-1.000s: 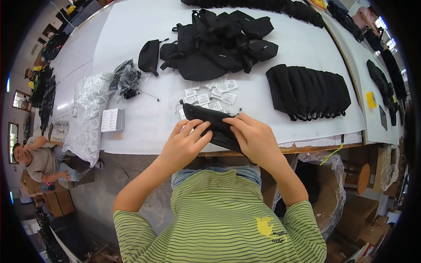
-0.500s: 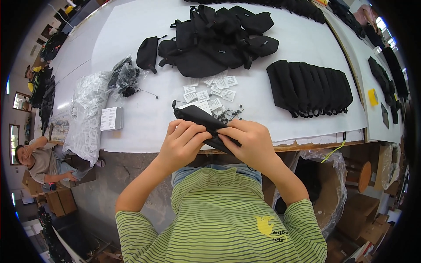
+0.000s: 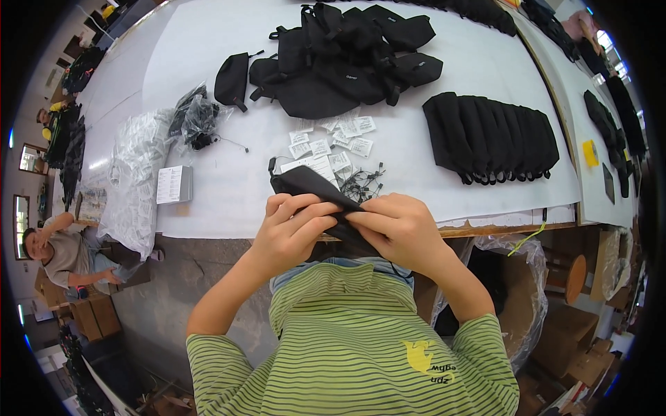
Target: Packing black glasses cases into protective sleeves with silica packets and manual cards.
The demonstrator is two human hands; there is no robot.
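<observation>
Between my two hands, just above the table's front edge, a small black fabric pouch (image 3: 309,184) is held at a slant. My left hand (image 3: 290,232) is closed on its near left part, fingers bent over the top. At its middle, my right hand (image 3: 397,225) pinches the fabric with thumb and fingers. My fingertips almost meet there and hide what lies between them. Right behind the pouch lie small white packets (image 3: 340,135), a white printed sheet (image 3: 316,166) and a tangle of thin black cords (image 3: 362,184).
A heap of black pouches (image 3: 326,87) fills the back middle of the white table (image 3: 180,62). A row of black pouches (image 3: 489,139) stands at right. On the left are a plastic bag of white packets (image 3: 135,173), a card stack (image 3: 173,184) and a seated person (image 3: 73,256).
My hands and the pouch have shifted slightly, and my fingertips have drawn closer over its middle. The items on the table stay where they were.
</observation>
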